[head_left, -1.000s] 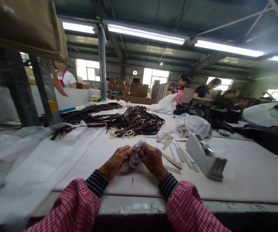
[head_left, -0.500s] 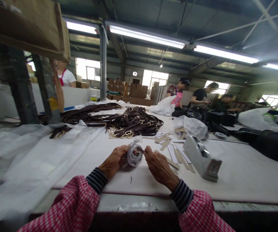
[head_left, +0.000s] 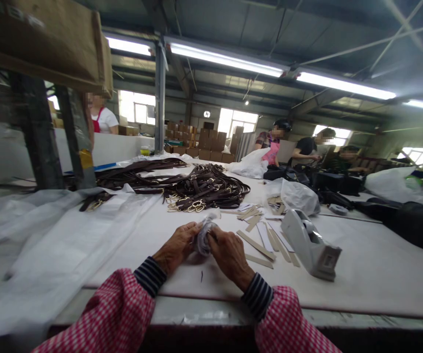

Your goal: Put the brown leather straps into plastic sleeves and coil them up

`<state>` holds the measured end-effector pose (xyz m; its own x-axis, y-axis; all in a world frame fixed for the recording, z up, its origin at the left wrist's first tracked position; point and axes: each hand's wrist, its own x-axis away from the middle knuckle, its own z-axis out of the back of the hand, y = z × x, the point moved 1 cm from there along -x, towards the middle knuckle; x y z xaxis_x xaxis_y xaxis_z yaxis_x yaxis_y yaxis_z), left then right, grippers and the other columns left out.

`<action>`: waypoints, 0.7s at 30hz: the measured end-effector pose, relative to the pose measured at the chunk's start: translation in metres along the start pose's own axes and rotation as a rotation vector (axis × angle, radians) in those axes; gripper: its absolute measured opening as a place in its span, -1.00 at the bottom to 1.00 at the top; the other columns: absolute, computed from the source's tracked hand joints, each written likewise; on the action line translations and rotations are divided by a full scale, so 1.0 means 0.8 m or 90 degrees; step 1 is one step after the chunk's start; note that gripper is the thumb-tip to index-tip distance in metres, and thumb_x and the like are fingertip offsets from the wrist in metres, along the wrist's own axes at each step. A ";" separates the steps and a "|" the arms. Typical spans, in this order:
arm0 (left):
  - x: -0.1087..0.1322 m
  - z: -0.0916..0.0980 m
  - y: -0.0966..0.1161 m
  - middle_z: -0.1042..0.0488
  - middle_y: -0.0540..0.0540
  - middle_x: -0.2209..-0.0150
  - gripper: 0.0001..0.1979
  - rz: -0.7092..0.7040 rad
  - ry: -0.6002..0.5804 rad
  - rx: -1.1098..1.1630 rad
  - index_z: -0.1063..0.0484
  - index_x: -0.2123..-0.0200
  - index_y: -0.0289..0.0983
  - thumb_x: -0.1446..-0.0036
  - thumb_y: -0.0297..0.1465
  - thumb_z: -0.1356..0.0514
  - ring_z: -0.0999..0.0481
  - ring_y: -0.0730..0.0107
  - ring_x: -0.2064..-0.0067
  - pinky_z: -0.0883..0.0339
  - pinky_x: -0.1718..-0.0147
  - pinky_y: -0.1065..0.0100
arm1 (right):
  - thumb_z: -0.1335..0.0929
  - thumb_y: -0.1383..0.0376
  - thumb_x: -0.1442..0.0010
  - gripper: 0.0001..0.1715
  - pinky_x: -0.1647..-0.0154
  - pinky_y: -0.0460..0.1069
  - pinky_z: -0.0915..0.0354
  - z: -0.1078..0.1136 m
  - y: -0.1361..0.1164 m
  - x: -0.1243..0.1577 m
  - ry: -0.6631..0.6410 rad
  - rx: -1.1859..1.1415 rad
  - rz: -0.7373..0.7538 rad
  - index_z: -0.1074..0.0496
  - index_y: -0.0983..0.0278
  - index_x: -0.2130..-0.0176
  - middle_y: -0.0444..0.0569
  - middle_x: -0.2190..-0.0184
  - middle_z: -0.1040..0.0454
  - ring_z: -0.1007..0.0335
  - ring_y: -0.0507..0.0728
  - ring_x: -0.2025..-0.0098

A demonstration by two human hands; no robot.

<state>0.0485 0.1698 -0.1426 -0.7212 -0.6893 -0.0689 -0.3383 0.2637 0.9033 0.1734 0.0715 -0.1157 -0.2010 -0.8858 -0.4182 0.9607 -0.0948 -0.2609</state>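
Note:
Between my hands is a small plastic-wrapped roll point(head_left: 204, 240), greyish and crinkled, held just above the white tabletop point(head_left: 137, 260). My left hand point(head_left: 178, 245) grips its left side, fingers curled round it. On the right side, my right hand point(head_left: 230, 252) is closed with its fingertips pressed against the roll; they cover its face, so what is inside the coil is hidden. Beyond the roll lies a heap of dark brown straps point(head_left: 211, 189) with gold-coloured buckles. Flat beige and white strips point(head_left: 257, 242) are scattered to the right of my right hand.
A grey tape dispenser point(head_left: 312, 247) stands to the right. Clear plastic sheeting point(head_left: 57, 245) covers the left side, near dark metal posts point(head_left: 67, 132). Black bags point(head_left: 413, 220) and a clear plastic bag point(head_left: 297, 196) lie at right. Several people stand further back.
My right hand has moved left, from holding a dark strip end beside the roll to pressing against the roll itself. The roll's coiled face has turned and is now mostly covered.

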 end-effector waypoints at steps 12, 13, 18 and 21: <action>0.008 -0.006 0.016 -0.43 0.02 0.48 -0.60 -0.107 0.001 -0.195 -0.42 0.41 -0.29 -0.11 -0.07 -0.37 -0.33 0.43 0.44 -0.16 0.43 0.40 | -0.30 0.20 -0.38 -0.64 0.51 -0.14 -0.24 -0.007 0.023 0.011 -0.029 -0.448 -0.008 -0.45 0.27 0.43 -0.17 0.55 -0.49 -0.40 -0.01 0.60; 0.010 -0.008 0.020 -0.42 0.03 0.49 -0.60 -0.119 0.001 -0.216 -0.41 0.41 -0.29 -0.11 -0.08 -0.38 -0.32 0.43 0.43 -0.15 0.42 0.40 | -0.30 0.21 -0.37 -0.66 0.51 -0.14 -0.25 -0.008 0.021 0.010 -0.021 -0.475 -0.001 -0.46 0.27 0.41 -0.17 0.55 -0.48 -0.39 -0.02 0.59; 0.016 -0.010 0.028 -0.39 0.05 0.49 -0.62 -0.143 0.010 -0.283 -0.40 0.42 -0.27 -0.15 -0.08 -0.34 -0.29 0.42 0.42 -0.12 0.41 0.38 | -0.32 0.21 -0.33 -0.70 0.56 -0.14 -0.26 -0.014 0.011 0.009 -0.029 -0.575 -0.021 -0.47 0.30 0.39 -0.14 0.54 -0.48 -0.36 -0.01 0.60; 0.013 -0.007 0.026 -0.33 0.07 0.51 -0.60 -0.140 0.024 -0.300 -0.38 0.44 -0.27 -0.12 -0.06 -0.35 -0.25 0.44 0.45 -0.09 0.43 0.38 | -0.33 0.16 -0.33 -0.74 0.60 -0.14 -0.23 -0.010 0.012 0.016 -0.076 -0.659 -0.049 -0.46 0.30 0.26 -0.10 0.49 -0.53 -0.37 0.00 0.60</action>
<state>0.0369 0.1643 -0.1222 -0.6380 -0.7207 -0.2712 -0.1638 -0.2171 0.9623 0.1790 0.0630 -0.1302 -0.1803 -0.9387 -0.2940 0.3010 0.2319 -0.9250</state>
